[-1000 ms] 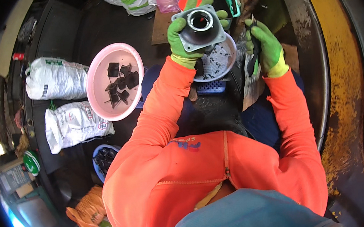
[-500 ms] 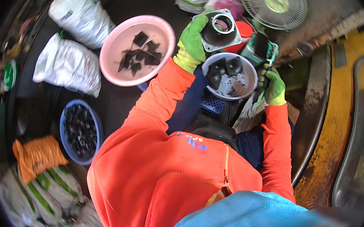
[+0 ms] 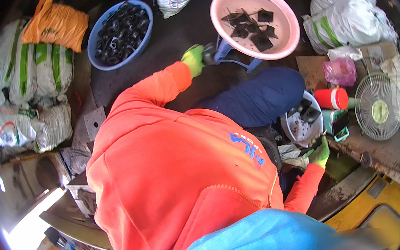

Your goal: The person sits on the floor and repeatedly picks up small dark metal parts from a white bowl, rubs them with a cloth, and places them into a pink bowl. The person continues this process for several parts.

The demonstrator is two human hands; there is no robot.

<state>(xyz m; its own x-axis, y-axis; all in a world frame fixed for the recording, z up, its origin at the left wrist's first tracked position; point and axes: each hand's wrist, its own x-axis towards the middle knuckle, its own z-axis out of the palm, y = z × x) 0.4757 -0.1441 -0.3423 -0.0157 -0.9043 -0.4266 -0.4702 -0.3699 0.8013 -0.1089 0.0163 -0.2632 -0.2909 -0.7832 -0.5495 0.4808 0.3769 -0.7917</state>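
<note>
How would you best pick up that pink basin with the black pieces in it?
Grip the pink basin by its rolled rim, from the near side toward the left hand. The rim stands proud and bare all round, while the black pieces lie loose inside, so keep it level.

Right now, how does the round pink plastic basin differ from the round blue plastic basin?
The round pink plastic basin is wider and shallower, with only a few flat black pieces scattered on its bottom. The round blue plastic basin is smaller and heaped full of chunky black parts. The left hand in a green glove reaches close to the pink basin; the blue one lies farther off. Both rest on the dark floor.
</note>
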